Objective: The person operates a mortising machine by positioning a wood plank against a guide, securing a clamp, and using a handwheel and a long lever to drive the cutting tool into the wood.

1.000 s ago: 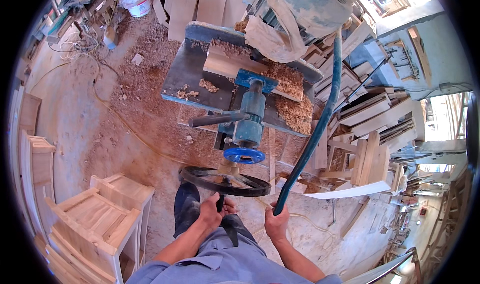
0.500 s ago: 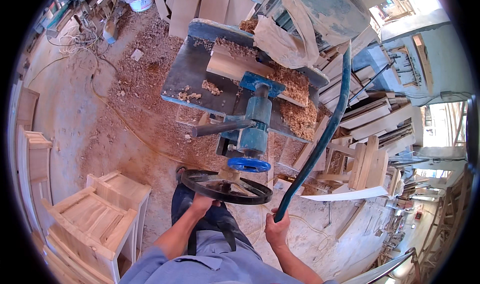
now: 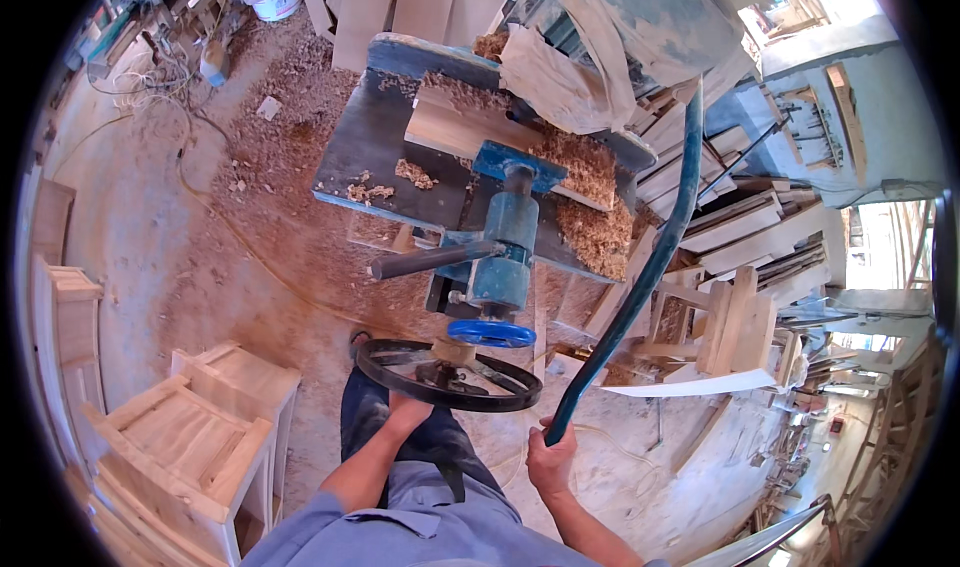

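Head view, left to right. Unfinished wooden furniture frames [image 3: 190, 437] stand at the far left on the shavings-strewn floor [image 3: 150, 217], well apart from the work.

Left hand [image 3: 405, 410]: it lies under the near rim of the black spoked handwheel [image 3: 450, 374], touching it from below. The rim hides the fingers, so how far they are curled, or whether they grip at all, cannot be told. For turning the wheel, a full wrap on the rim is judged better than a push with the palm; feed in short, even arcs and re-grip at the near side instead of reaching across the spokes.

Centre: the handwheel sits at the near end of a blue machine column [image 3: 505, 257], below a small blue knob [image 3: 490, 333]. A dark lever bar [image 3: 430, 260] projects to the left. Beyond lies the machine table [image 3: 370, 157], carrying wood shavings and a pale wooden board [image 3: 460, 127].

Right hand [image 3: 550, 460]: the fingers are closed fully round the lower end of the long curved blue lever [image 3: 650, 257], which rises up and to the right past the table edge. Keep the wrist in line with the lever and hold steady pressure while the other hand works the wheel; keep the sleeve clear of the spokes.

Change from the earlier frames: the left hand was at the lower left of the rim and now sits nearer its middle. The right hand's grip on the blue lever is unchanged. The camera has tilted slightly; the machine appears lower in the picture.
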Action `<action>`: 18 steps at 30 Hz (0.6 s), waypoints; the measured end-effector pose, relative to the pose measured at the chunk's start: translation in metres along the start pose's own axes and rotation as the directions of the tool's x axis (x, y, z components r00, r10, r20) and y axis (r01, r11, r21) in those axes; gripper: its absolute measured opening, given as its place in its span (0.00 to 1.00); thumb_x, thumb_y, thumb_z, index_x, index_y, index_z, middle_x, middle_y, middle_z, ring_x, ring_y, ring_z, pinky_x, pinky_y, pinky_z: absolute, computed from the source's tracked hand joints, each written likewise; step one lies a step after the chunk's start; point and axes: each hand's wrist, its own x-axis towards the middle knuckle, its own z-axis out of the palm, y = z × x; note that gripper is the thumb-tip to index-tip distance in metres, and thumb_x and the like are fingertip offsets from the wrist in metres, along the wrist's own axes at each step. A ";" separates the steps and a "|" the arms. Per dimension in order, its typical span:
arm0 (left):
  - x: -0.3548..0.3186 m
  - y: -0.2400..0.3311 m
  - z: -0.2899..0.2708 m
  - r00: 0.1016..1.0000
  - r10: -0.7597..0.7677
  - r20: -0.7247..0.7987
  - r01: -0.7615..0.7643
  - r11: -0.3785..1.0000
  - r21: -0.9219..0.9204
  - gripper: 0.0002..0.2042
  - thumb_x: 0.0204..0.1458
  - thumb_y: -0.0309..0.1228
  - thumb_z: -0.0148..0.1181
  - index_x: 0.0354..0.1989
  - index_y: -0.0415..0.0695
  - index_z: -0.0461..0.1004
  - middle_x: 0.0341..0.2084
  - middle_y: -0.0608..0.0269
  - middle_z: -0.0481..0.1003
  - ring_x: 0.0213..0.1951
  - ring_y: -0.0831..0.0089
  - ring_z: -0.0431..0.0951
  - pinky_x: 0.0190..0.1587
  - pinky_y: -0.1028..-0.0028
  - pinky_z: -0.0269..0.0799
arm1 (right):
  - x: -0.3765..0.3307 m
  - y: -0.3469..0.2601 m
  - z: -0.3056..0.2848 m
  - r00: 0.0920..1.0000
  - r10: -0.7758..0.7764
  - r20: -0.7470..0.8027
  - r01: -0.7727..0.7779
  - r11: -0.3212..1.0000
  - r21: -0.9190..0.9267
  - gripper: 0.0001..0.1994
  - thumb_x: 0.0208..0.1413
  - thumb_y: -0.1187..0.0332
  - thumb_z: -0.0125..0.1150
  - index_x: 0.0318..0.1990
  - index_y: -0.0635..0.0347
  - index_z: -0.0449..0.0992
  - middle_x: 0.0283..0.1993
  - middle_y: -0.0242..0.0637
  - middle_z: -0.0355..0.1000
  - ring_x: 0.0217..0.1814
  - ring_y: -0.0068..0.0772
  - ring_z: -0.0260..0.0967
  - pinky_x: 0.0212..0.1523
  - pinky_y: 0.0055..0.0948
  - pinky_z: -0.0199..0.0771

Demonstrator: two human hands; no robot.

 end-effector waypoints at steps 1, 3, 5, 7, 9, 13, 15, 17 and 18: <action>-0.003 0.022 -0.021 0.996 -0.084 0.003 0.084 0.988 -0.130 0.06 0.61 0.25 0.54 0.41 0.40 0.77 0.30 0.58 0.79 0.33 0.63 0.81 0.34 0.65 0.79 | -0.003 -0.010 0.001 0.998 0.056 0.003 -0.056 0.998 0.022 0.09 0.55 0.76 0.62 0.42 0.62 0.70 0.22 0.30 0.66 0.19 0.22 0.65 0.22 0.26 0.65; -0.009 0.047 -0.047 0.928 -0.355 0.114 0.358 0.762 -0.539 0.06 0.60 0.22 0.53 0.40 0.40 0.76 0.27 0.58 0.78 0.27 0.64 0.80 0.27 0.65 0.77 | -0.003 -0.032 -0.001 0.988 0.155 0.016 -0.156 0.987 0.048 0.10 0.53 0.75 0.64 0.41 0.63 0.72 0.23 0.31 0.67 0.26 0.24 0.66 0.30 0.28 0.67; -0.015 0.056 -0.057 0.810 -0.498 0.310 0.530 0.397 -0.749 0.06 0.56 0.19 0.53 0.39 0.39 0.76 0.24 0.57 0.76 0.22 0.64 0.78 0.21 0.66 0.74 | -0.001 -0.033 0.000 0.994 0.113 0.014 -0.113 0.994 -0.002 0.10 0.53 0.75 0.64 0.41 0.63 0.72 0.23 0.31 0.66 0.25 0.24 0.65 0.30 0.28 0.67; -0.021 0.065 -0.073 0.764 -0.528 0.371 0.568 0.277 -0.775 0.09 0.51 0.15 0.52 0.40 0.37 0.75 0.22 0.55 0.75 0.17 0.65 0.75 0.17 0.66 0.71 | 0.000 -0.030 0.002 0.994 0.103 0.019 -0.103 0.995 -0.009 0.10 0.53 0.75 0.64 0.41 0.63 0.72 0.23 0.31 0.66 0.25 0.24 0.64 0.30 0.28 0.67; -0.021 0.087 -0.080 0.741 -0.406 0.535 0.648 0.220 -0.729 0.14 0.42 0.10 0.52 0.38 0.35 0.73 0.21 0.53 0.75 0.18 0.64 0.75 0.21 0.68 0.72 | -0.003 -0.020 0.003 0.992 0.125 0.011 -0.125 0.992 0.020 0.10 0.53 0.75 0.64 0.41 0.63 0.72 0.24 0.31 0.65 0.25 0.24 0.64 0.30 0.29 0.67; -0.037 0.099 -0.048 0.698 -0.073 0.712 0.715 0.111 -0.690 0.12 0.38 0.13 0.56 0.34 0.36 0.74 0.21 0.52 0.76 0.19 0.62 0.76 0.26 0.67 0.73 | -0.001 -0.017 0.005 0.997 0.075 -0.007 -0.075 0.997 -0.021 0.10 0.53 0.74 0.65 0.41 0.63 0.72 0.24 0.30 0.65 0.25 0.25 0.63 0.30 0.29 0.66; -0.036 0.096 -0.001 0.750 -0.019 0.661 0.633 0.309 -0.710 0.05 0.53 0.25 0.59 0.26 0.39 0.77 0.23 0.57 0.78 0.25 0.67 0.79 0.30 0.68 0.75 | -0.005 -0.023 0.006 0.997 0.071 -0.007 -0.071 0.997 -0.018 0.10 0.53 0.74 0.65 0.41 0.63 0.72 0.24 0.30 0.65 0.25 0.24 0.63 0.30 0.29 0.66; -0.021 0.095 0.037 0.677 -0.334 0.656 0.733 0.230 -0.640 0.07 0.51 0.27 0.57 0.26 0.39 0.80 0.25 0.55 0.79 0.28 0.62 0.80 0.34 0.67 0.76 | -0.007 -0.013 0.005 0.996 0.087 0.024 -0.087 0.996 -0.005 0.10 0.54 0.74 0.64 0.42 0.63 0.71 0.23 0.30 0.65 0.22 0.23 0.64 0.27 0.28 0.66; -0.027 0.038 0.075 0.869 -0.237 0.433 0.494 0.414 -0.764 0.07 0.53 0.28 0.58 0.29 0.40 0.80 0.29 0.56 0.80 0.32 0.63 0.81 0.38 0.67 0.77 | -0.007 -0.008 0.004 0.999 0.047 0.026 -0.046 0.999 -0.026 0.10 0.55 0.75 0.63 0.42 0.63 0.70 0.22 0.30 0.65 0.19 0.22 0.64 0.23 0.27 0.65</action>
